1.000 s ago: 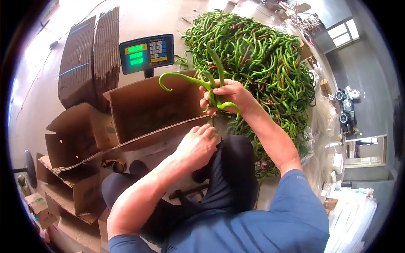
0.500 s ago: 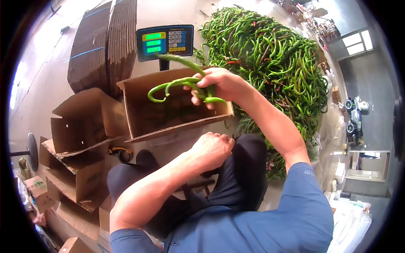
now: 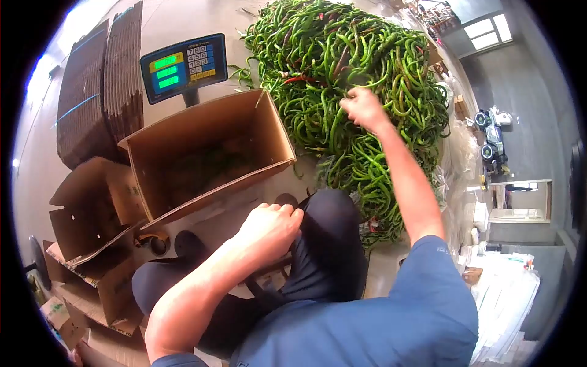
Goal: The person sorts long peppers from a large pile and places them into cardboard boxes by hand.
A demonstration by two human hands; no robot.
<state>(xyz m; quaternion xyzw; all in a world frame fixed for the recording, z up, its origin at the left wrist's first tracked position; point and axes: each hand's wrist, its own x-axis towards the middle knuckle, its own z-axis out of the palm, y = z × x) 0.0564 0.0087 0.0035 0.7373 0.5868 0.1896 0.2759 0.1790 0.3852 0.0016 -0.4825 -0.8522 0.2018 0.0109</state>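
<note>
My right hand [image 3: 365, 109] is over the big heap of long green peppers [image 3: 397, 79], its fingers curled and partly blurred; whether they hold a pepper cannot be made out. My left hand [image 3: 271, 227] rests by my knee, fingers curled in, their tips hidden. An open cardboard box [image 3: 208, 140] stands left of the heap, with some green dimly visible at its bottom. Behind the box, a scale display [image 3: 184, 67] shows lit green figures. A red pepper [image 3: 299, 79] lies among the green ones.
Bundled flat cardboard [image 3: 85, 98] stands at the far left. More open boxes [image 3: 92, 214] are stacked at the left, with a tape roll [image 3: 159, 244] beside them. Clear plastic sheeting [image 3: 455, 147] borders the heap on the right. White bags [image 3: 501, 300] lie at the lower right.
My right hand has let go of the green peppers it held over the box and has moved right to the heap. The left hand stays curled by the knee. The view has shifted.
</note>
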